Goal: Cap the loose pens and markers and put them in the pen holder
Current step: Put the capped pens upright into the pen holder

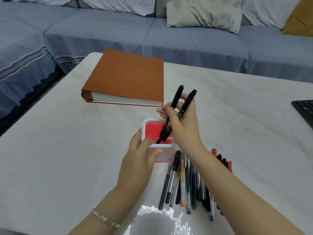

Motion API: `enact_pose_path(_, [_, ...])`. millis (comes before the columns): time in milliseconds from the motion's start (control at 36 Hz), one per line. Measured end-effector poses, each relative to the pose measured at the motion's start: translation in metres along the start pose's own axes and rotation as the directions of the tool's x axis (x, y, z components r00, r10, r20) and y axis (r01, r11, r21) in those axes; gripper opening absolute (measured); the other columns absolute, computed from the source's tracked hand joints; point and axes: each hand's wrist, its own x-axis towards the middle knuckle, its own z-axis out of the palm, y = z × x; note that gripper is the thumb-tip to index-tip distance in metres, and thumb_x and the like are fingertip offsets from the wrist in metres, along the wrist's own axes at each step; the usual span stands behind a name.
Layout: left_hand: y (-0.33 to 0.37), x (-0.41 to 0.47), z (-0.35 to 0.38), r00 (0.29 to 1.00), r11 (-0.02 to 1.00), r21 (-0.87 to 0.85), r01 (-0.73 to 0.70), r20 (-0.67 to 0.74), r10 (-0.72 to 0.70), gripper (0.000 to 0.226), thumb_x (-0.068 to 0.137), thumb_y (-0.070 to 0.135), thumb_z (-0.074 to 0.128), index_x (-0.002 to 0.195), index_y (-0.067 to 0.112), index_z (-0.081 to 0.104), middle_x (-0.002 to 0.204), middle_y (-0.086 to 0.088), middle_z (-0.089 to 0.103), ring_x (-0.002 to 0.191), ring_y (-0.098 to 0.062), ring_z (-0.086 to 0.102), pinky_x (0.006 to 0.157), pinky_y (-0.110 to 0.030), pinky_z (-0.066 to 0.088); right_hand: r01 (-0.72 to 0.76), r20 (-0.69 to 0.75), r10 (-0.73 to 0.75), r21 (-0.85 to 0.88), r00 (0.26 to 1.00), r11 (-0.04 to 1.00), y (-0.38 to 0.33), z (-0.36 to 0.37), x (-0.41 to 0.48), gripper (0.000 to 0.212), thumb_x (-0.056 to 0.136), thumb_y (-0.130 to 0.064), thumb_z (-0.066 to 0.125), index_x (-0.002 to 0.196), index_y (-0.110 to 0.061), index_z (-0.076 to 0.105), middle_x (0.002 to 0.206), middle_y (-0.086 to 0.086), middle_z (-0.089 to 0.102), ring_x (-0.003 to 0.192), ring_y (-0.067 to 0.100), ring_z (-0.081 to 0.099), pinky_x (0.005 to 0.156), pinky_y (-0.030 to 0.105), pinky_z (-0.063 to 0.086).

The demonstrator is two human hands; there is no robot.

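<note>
**Bracelet wrist nearest; two markers tip-down in the holder**

Your left forearm sits lowest in frame, with a silver bracelet (108,219) on the wrist. Just right of it there's a bright glare patch (157,219) on the white surface (59,150).

Far left and across the back: blue sofa (101,34) with a pale cushion (203,14).

A brown book (128,75) lies flat and closed on the surface, behind the holder and to its left, not touching it.

Left hand (138,160): fingers wrapped round the near-left side of the pen holder (161,146), gripping it. The holder is white outside, red inside, upright, mid-surface.

Right hand (184,126): above the holder's right side, pinching two black markers (176,97) together. Both are tilted, upper ends leaning up and to the right, lower ends down inside the red interior. The upper ends look capped; I can't tell about the lower ends.

The loose pens (184,180) lie in a rough row side by side, just right of the holder and partly under your right forearm: black, grey, one orange-peach. A few red and black markers (223,161) show on the far side of that forearm.

Right edge: corner of a black keyboard (304,109), well apart from the pens.
</note>
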Motion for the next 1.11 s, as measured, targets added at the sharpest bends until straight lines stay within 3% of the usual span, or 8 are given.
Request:
enact_pose_path(222, [0.000, 0.000, 0.001, 1.000, 1.000, 0.013, -0.004, -0.010, 0.004, 0.025, 0.085, 0.020, 0.059, 0.109, 0.014, 0.059, 0.139, 0.000, 0.041, 0.112, -0.018, 0.052, 0.084, -0.018, 0.036, 0.004, -0.065, -0.008, -0.058, 0.998, 0.998, 0.002, -0.005, -0.006, 0.074, 0.079, 0.012, 0.052, 0.115, -0.049, 0.030, 0.097, -0.003, 0.060, 0.089, 0.010, 0.068, 0.080, 0.021, 0.054])
enact_pose_path(417, [-0.004, 0.000, 0.002, 0.999, 0.999, 0.028, -0.033, -0.015, 0.033, 0.019, 0.084, 0.018, 0.061, 0.101, 0.011, 0.060, 0.137, -0.003, 0.044, 0.103, -0.021, 0.056, 0.079, -0.024, 0.039, -0.035, 0.050, 0.055, -0.346, 0.997, 0.938, -0.003, -0.011, -0.015, 0.009, 0.088, -0.026, 0.055, 0.096, -0.026, 0.059, 0.093, -0.012, 0.059, 0.087, 0.002, 0.057, 0.081, 0.013, 0.046])
enact_pose_path(500, [-0.005, 0.000, 0.002, 0.999, 0.999, 0.027, -0.033, -0.013, 0.033, 0.019, 0.084, 0.019, 0.061, 0.102, 0.011, 0.061, 0.137, -0.003, 0.043, 0.101, -0.020, 0.056, 0.079, -0.025, 0.040, 0.006, 0.155, 0.083, -0.504, 0.984, 0.864, -0.006, -0.019, -0.021, 0.037, 0.090, -0.031, 0.051, 0.126, -0.022, 0.047, 0.115, -0.021, 0.047, 0.113, -0.012, 0.038, 0.091, -0.004, 0.023])
enact_pose_path(611, [-0.006, 0.000, 0.003, 0.999, 0.999, 0.007, -0.034, -0.014, 0.035, 0.018, 0.085, 0.022, 0.061, 0.101, 0.014, 0.061, 0.136, -0.003, 0.044, 0.103, -0.019, 0.055, 0.080, -0.025, 0.041, -0.028, 0.206, 0.186, -0.596, 0.961, 0.802, -0.012, -0.042, -0.034, 0.075, 0.084, -0.042, 0.057, 0.144, -0.027, 0.014, 0.147, -0.017, 0.024, 0.135, -0.003, 0.018, 0.105, 0.014, 0.015])
enact_pose_path(750, [-0.006, 0.000, 0.003, 1.000, 1.000, -0.010, -0.006, -0.005, 0.006, 0.016, 0.085, 0.017, 0.059, 0.101, 0.015, 0.060, 0.140, -0.002, 0.040, 0.109, -0.022, 0.053, 0.087, -0.027, 0.042, -0.058, 0.095, 0.186, -0.732, 0.978, 0.678, -0.012, -0.095, -0.051, 0.055, 0.081, -0.031, 0.064, 0.131, -0.026, 0.041, 0.130, -0.014, 0.038, 0.123, 0.002, 0.035, 0.106, 0.025, 0.030])
enact_pose_path(833, [-0.006, 0.000, 0.004, 1.000, 1.000, -0.013, -0.015, -0.013, 0.014, 0.015, 0.086, 0.017, 0.058, 0.100, 0.015, 0.060, 0.138, -0.002, 0.041, 0.106, -0.021, 0.054, 0.085, -0.026, 0.041, -0.232, -0.091, 0.280, -0.818, 0.956, 0.526, -0.004, -0.130, -0.056, 0.031, 0.082, -0.022, 0.062, 0.113, -0.017, 0.059, 0.115, 0.004, 0.058, 0.095, 0.013, 0.052, 0.088, 0.026, 0.041])
enact_pose_path(972, [-0.007, -0.001, 0.005, 1.000, 1.000, -0.024, -0.019, -0.019, 0.019, 0.014, 0.086, 0.017, 0.058, 0.100, 0.016, 0.060, 0.138, -0.004, 0.042, 0.104, -0.017, 0.052, 0.087, -0.028, 0.043, -0.492, -0.311, 0.644, -0.863, 0.699, 0.117, 0.011, -0.152, -0.068, 0.051, 0.084, -0.039, 0.057, 0.124, -0.009, 0.045, 0.116, 0.014, 0.059, 0.101, 0.027, 0.056, 0.076, 0.029, 0.039])
enact_pose_path(1111, [-0.008, -0.001, 0.004, 1.000, 1.000, -0.030, -0.009, -0.009, 0.009, 0.010, 0.086, 0.018, 0.058, 0.096, 0.019, 0.058, 0.137, -0.001, 0.043, 0.103, -0.020, 0.054, 0.088, -0.034, 0.049, -0.539, -0.319, 0.636, -0.822, 0.702, 0.183, 0.033, -0.144, -0.075, 0.044, 0.082, -0.034, 0.062, 0.111, -0.006, 0.045, 0.096, 0.008, 0.059, 0.081, 0.022, 0.052, 0.065, 0.029, 0.040])
